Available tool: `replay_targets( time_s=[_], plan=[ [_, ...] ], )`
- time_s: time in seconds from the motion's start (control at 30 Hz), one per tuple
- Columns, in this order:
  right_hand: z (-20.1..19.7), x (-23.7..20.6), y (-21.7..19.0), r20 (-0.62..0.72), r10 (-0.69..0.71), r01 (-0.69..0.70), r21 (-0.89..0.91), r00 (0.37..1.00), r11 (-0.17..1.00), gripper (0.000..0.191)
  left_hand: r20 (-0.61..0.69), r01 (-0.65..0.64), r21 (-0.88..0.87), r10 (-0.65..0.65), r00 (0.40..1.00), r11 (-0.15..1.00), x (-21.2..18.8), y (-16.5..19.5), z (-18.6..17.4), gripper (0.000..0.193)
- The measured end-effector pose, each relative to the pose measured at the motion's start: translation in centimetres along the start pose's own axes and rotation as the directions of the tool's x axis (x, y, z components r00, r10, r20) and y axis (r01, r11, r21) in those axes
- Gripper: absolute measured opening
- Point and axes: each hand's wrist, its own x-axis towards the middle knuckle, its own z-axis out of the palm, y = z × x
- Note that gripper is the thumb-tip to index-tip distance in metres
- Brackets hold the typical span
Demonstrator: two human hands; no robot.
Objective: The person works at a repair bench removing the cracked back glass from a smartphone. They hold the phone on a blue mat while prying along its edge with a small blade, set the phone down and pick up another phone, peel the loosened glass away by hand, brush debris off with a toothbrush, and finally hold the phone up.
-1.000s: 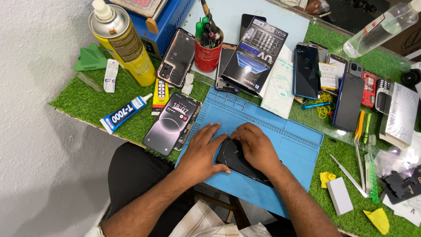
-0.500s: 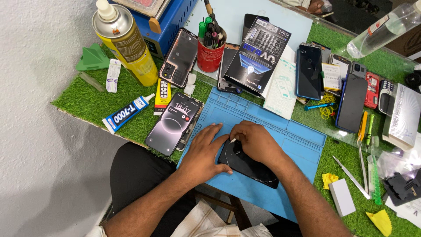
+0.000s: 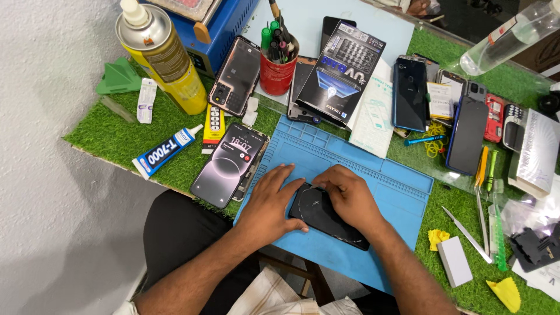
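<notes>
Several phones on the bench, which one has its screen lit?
The phone left of the blue mat, lying face up on the green turf beside the left hand. Its display shows a lock screen; the other phones are dark or face down.

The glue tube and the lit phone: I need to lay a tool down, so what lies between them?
In the head view, only bare green turf lies between the glue tube and the lit phone; a small yellow pack sits just above that gap.
</notes>
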Motion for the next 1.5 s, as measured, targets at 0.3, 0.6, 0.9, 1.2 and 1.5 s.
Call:
replay_targets(
  time_s=[0.3,0.6,0.9,1.2,1.5],
  plan=[
    [0.2,0.1,0.3,0.101,0.019,-0.006,-0.123,0.995,0.992,0.035,-0.022,-0.011,-0.003,0.011,1.000,1.000,0.0,0.0,0.0,0.099],
    [-1.2,4.6,-0.7,0.388,0.306,-0.234,-0.222,0.869,0.947,0.015,-0.018,0.013,-0.008,-0.013,1.000,1.000,0.0,0.4,-0.3,0.097],
    [-1.4,4.9,-0.8,0.406,0.437,-0.370,-0.235,0.803,0.899,0.021,-0.015,-0.005,0.002,0.005,1.000,1.000,0.0,0.2,-0.1,0.098],
    [-1.6,1.7,-0.5,0.178,0.298,-0.309,0.038,0.938,0.950,0.016,-0.032,-0.023,-0.015,0.022,0.999,1.000,-0.1,0.1,-0.1,0.098],
    [-0.7,0.6,-0.4,0.064,0.015,-0.009,-0.096,0.998,0.995,0.015,-0.040,-0.033,-0.003,0.033,0.999,0.999,0.0,0.0,0.0,0.100]
  ],
)
